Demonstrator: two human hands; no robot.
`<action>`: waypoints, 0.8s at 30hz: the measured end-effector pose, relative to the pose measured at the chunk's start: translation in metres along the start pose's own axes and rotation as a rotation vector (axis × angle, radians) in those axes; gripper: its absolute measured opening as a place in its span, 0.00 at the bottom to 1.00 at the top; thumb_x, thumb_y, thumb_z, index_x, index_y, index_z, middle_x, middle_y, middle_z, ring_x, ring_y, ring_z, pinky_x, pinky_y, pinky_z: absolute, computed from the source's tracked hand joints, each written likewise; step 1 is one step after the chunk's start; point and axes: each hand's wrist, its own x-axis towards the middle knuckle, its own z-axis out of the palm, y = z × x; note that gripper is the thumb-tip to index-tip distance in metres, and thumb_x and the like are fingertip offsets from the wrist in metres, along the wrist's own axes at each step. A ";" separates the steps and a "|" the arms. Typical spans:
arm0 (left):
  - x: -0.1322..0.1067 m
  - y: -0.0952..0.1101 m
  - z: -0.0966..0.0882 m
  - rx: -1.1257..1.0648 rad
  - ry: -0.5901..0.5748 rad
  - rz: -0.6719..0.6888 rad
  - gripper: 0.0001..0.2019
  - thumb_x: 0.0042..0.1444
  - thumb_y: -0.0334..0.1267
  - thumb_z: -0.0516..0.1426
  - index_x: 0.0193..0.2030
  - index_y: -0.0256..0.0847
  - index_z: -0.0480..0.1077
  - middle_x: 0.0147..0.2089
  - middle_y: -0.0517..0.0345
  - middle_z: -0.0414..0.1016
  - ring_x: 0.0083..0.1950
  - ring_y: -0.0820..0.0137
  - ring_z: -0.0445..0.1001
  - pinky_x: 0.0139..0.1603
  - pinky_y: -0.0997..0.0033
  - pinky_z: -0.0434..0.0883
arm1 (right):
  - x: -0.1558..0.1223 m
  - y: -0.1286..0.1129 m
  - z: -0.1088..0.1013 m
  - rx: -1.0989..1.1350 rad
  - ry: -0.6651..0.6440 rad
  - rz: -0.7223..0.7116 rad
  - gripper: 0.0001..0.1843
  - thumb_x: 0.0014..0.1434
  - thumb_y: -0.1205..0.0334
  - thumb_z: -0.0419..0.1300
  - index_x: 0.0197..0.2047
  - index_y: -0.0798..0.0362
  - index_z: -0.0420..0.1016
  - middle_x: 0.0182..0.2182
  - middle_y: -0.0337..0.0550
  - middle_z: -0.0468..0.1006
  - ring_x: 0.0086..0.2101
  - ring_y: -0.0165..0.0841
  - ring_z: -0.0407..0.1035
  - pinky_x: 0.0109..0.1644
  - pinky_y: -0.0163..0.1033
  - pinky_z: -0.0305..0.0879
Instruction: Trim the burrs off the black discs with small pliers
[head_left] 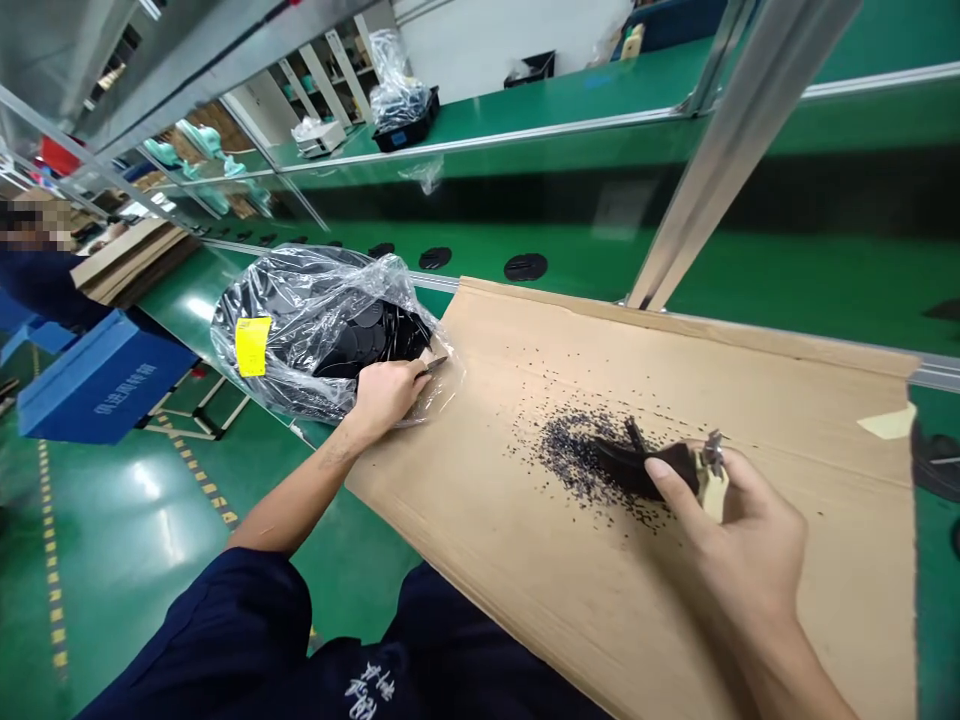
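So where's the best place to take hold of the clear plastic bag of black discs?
Probably the bunched top of the clear bag, coming from the far side: it stands free of the discs, while the left hand covers the near edge.

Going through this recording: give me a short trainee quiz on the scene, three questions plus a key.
1. True or false: the yellow label is on the clear plastic bag that holds black discs.
2. Which hand rests against that bag, left or right?
3. What lies scattered on the cardboard sheet?

Key:
1. True.
2. The left hand.
3. Small black specks.
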 end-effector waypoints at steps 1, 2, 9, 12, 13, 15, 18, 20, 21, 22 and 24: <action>-0.003 -0.004 0.002 -0.032 0.038 0.008 0.15 0.68 0.44 0.53 0.45 0.41 0.79 0.42 0.47 0.84 0.43 0.58 0.83 0.34 0.70 0.66 | 0.000 -0.001 0.000 0.006 -0.003 0.015 0.13 0.53 0.49 0.70 0.36 0.46 0.77 0.32 0.40 0.77 0.34 0.39 0.71 0.38 0.44 0.68; -0.006 -0.007 0.004 -0.078 0.103 0.017 0.15 0.68 0.46 0.53 0.45 0.42 0.80 0.39 0.48 0.84 0.40 0.60 0.83 0.33 0.71 0.65 | 0.000 -0.002 -0.001 0.018 -0.008 0.030 0.13 0.53 0.49 0.70 0.36 0.47 0.76 0.31 0.40 0.76 0.34 0.39 0.70 0.38 0.44 0.68; -0.031 0.025 -0.008 -0.558 0.836 0.429 0.13 0.66 0.34 0.56 0.54 0.39 0.79 0.34 0.55 0.84 0.32 0.72 0.80 0.36 0.76 0.74 | -0.003 -0.003 0.000 0.195 -0.076 0.238 0.20 0.50 0.47 0.73 0.30 0.50 0.69 0.25 0.33 0.63 0.27 0.29 0.58 0.32 0.37 0.60; -0.040 0.075 -0.019 -0.780 0.818 0.690 0.22 0.62 0.30 0.59 0.63 0.42 0.72 0.44 0.53 0.84 0.43 0.68 0.82 0.46 0.70 0.79 | -0.008 -0.001 0.004 0.372 -0.105 0.318 0.24 0.47 0.44 0.74 0.30 0.51 0.68 0.27 0.33 0.65 0.28 0.29 0.60 0.34 0.37 0.62; -0.042 0.093 -0.022 -0.880 0.772 0.757 0.22 0.62 0.31 0.60 0.63 0.42 0.71 0.47 0.51 0.83 0.46 0.67 0.82 0.48 0.68 0.79 | -0.009 0.000 0.006 0.425 -0.117 0.343 0.24 0.46 0.44 0.75 0.32 0.51 0.69 0.28 0.35 0.68 0.29 0.29 0.62 0.35 0.37 0.64; -0.043 0.122 -0.023 -1.077 0.683 0.827 0.17 0.63 0.33 0.60 0.58 0.41 0.74 0.47 0.51 0.82 0.48 0.67 0.80 0.48 0.68 0.79 | -0.013 0.001 0.007 0.488 -0.146 0.363 0.25 0.46 0.42 0.75 0.35 0.51 0.71 0.31 0.37 0.72 0.32 0.31 0.66 0.38 0.38 0.68; -0.041 0.146 -0.023 -1.239 0.554 0.786 0.12 0.64 0.33 0.60 0.53 0.40 0.74 0.44 0.54 0.81 0.44 0.71 0.79 0.44 0.71 0.78 | -0.017 0.000 0.006 0.492 -0.199 0.327 0.27 0.47 0.41 0.74 0.41 0.50 0.73 0.35 0.40 0.77 0.35 0.34 0.71 0.43 0.41 0.72; -0.038 0.146 -0.023 -1.222 0.429 0.787 0.16 0.64 0.33 0.60 0.58 0.40 0.71 0.44 0.54 0.79 0.42 0.71 0.77 0.43 0.71 0.77 | -0.018 -0.001 0.005 0.442 -0.219 0.294 0.26 0.49 0.41 0.73 0.42 0.50 0.74 0.35 0.40 0.77 0.36 0.35 0.71 0.43 0.41 0.72; -0.037 0.143 -0.024 -1.195 0.354 0.813 0.17 0.65 0.34 0.59 0.60 0.40 0.71 0.44 0.54 0.79 0.42 0.71 0.76 0.43 0.70 0.77 | -0.019 -0.001 0.004 0.409 -0.225 0.283 0.26 0.49 0.41 0.73 0.41 0.50 0.75 0.35 0.40 0.77 0.35 0.34 0.71 0.42 0.40 0.72; -0.036 0.140 -0.026 -1.176 0.287 0.835 0.16 0.65 0.33 0.58 0.59 0.41 0.71 0.44 0.54 0.78 0.42 0.71 0.76 0.44 0.69 0.77 | -0.019 -0.001 0.003 0.379 -0.221 0.274 0.25 0.50 0.41 0.72 0.41 0.51 0.75 0.34 0.39 0.77 0.35 0.34 0.70 0.41 0.39 0.71; -0.034 0.135 -0.027 -1.217 0.188 0.826 0.10 0.66 0.33 0.58 0.52 0.42 0.74 0.42 0.54 0.77 0.43 0.70 0.76 0.44 0.69 0.77 | -0.019 0.000 0.002 0.332 -0.201 0.264 0.22 0.52 0.43 0.72 0.39 0.51 0.75 0.34 0.39 0.75 0.35 0.33 0.69 0.41 0.38 0.69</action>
